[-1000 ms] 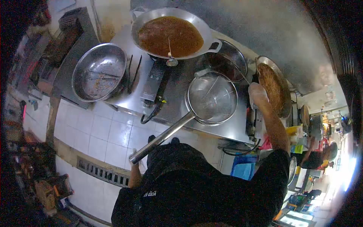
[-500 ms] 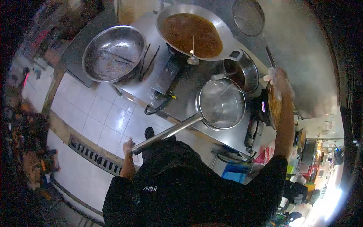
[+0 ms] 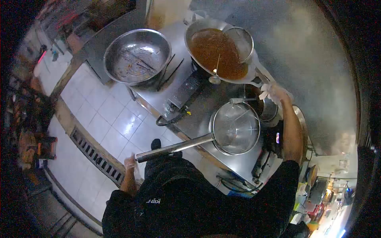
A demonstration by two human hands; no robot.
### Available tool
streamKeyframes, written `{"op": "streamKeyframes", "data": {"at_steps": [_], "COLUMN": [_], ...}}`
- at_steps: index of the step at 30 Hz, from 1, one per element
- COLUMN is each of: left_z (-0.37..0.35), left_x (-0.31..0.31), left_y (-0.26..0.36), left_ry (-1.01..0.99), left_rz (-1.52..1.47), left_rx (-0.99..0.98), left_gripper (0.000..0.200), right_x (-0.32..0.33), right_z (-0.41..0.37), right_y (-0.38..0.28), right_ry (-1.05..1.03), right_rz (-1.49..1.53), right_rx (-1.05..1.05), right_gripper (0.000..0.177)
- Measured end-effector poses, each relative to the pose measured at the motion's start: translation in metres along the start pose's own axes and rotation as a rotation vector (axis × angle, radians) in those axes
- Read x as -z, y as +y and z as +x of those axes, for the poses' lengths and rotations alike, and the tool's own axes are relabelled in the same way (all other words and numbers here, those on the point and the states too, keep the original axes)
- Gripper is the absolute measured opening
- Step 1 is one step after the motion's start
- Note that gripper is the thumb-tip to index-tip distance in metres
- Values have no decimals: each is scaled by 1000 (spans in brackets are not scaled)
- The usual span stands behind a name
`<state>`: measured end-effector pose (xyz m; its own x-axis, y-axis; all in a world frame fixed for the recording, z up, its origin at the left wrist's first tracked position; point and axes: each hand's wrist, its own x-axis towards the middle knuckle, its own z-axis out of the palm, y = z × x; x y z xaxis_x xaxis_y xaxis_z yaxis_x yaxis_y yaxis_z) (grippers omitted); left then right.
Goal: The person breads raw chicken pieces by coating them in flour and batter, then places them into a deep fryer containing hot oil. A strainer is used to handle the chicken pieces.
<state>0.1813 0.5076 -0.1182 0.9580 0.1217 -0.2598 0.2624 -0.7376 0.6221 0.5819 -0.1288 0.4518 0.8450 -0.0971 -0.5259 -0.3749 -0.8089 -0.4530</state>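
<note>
My right hand, in a clear plastic glove, is closed round the handle of a round wire skimmer. The skimmer's mesh overlaps the right side of a wide wok full of brown liquid. A small ladle rests at the wok's near rim. My left hand, also gloved, hangs low beside the handle end of a large long-handled strainer; its fingers are too blurred to read. That strainer lies over the near part of the counter, its handle jutting out past the edge.
A large steel bowl with utensils inside stands at the counter's left, dark tongs beside it. A steel pot sits behind the strainer. At right, a second pan is partly hidden by my arm. A floor drain grate runs lower left.
My right hand has swung the skimmer leftward from the wall side to over the wok. My left hand has dropped slightly lower. The whole view has shifted with my head.
</note>
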Motion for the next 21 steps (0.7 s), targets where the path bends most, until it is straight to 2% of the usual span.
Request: {"op": "streamKeyframes", "data": {"at_steps": [1,3,4,7,8,10,13,15,16,17,19,20,21], "left_z": [-1,-8,-12,-13,-12,-10,-10,-10,-11,-11,-4,-1,8], "left_x": [-5,9,10,3,1,1,-21,-13,-10,-7,-4,-5,-24], "left_y": [-7,20,25,21,23,34,0,-2,1,3,22,19,-10], "left_ry": [-108,19,81,176,151,81,2,63,112,182,349,269,188], "left_rz": [-70,303,489,497,101,-706,-804,-635,-449,-259,316,173,30], "left_rx": [190,0,-94,-104,184,737,449,90,-34,-145,-256,-159,-61], "left_gripper": [39,29,25,26,26,26,27,23,21,19,17,16,15], "right_x": [-11,-20,-25,-42,-46,-59,-74,-82,-88,-90,-96,-100,-103], "right_z": [-12,-22,-22,-19,-32,-44,-57,-57,-67,-69,-70,-71,-72], "right_y": [-15,-27,-22,-21,-30,-38,-39,-33,-38,-34,-27,-25,-25], "right_ry": [-49,-141,-213,-328,-268,-230,-233,-265,-206,-224,-261,-241,-222], "right_rz": [46,134,148,202,150,135,264,334,315,344,404,384,363], "right_rx": [-6,-17,86,124,57,73,78,106,46,77,139,125,111], "right_gripper": [29,28,30,36,40,38,40,41,44,43,43,42,42]}}
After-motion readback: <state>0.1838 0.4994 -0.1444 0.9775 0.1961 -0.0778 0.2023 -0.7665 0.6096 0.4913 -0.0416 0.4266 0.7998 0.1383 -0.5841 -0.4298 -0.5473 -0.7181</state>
